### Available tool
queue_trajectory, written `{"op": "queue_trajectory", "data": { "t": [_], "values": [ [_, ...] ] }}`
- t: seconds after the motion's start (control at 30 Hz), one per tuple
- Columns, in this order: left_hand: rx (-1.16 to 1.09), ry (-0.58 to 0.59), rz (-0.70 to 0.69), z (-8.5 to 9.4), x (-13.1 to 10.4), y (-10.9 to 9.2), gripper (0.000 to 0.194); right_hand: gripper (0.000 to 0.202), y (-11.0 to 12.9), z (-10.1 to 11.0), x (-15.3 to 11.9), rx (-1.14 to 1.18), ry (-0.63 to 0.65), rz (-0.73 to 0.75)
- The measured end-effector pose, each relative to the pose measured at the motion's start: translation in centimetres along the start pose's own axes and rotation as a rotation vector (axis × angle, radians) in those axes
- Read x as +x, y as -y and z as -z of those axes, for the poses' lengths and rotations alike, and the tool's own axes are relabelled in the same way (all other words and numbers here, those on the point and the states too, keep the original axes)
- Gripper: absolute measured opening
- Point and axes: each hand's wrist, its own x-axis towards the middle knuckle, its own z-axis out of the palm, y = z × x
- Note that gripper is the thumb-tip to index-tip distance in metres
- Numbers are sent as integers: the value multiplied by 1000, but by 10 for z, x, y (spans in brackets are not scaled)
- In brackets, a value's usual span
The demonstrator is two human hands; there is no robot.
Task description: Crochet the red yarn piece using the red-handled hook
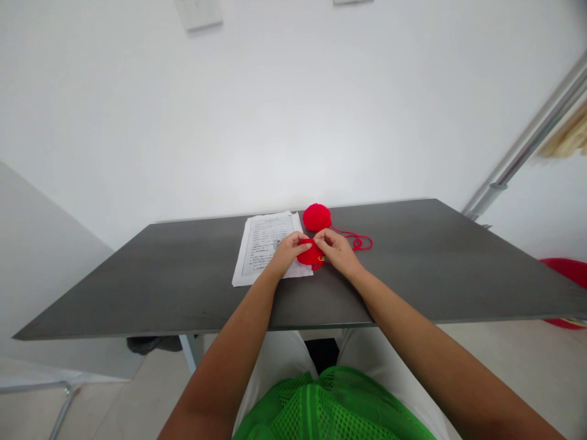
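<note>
A small red crocheted piece [309,255] is pinched between my two hands above the table. My left hand [290,249] grips its left edge with thumb and fingers. On the other side, my right hand [337,247] has its fingers closed on the upper right edge. A small yellow ring-like marker [321,259] shows at the lower right of the piece. Behind my hands sits a red ball of yarn [317,217], and a loose red strand [362,241] curls on the table to the right.
Printed paper sheets [257,250] lie under and left of my hands on the dark grey table [413,263]. A white wall [293,110] stands right behind the table. To the right are a metal pole [541,134] and a red round object [566,269].
</note>
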Motion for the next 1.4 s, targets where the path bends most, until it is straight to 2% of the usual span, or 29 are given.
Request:
{"op": "queue_trajectory", "data": {
  "t": [1.4],
  "values": [
    [36, -17, 14, -1, 0, -2, 26, 17, 2, -1, -1, -20, -10, -14]
  ]
}}
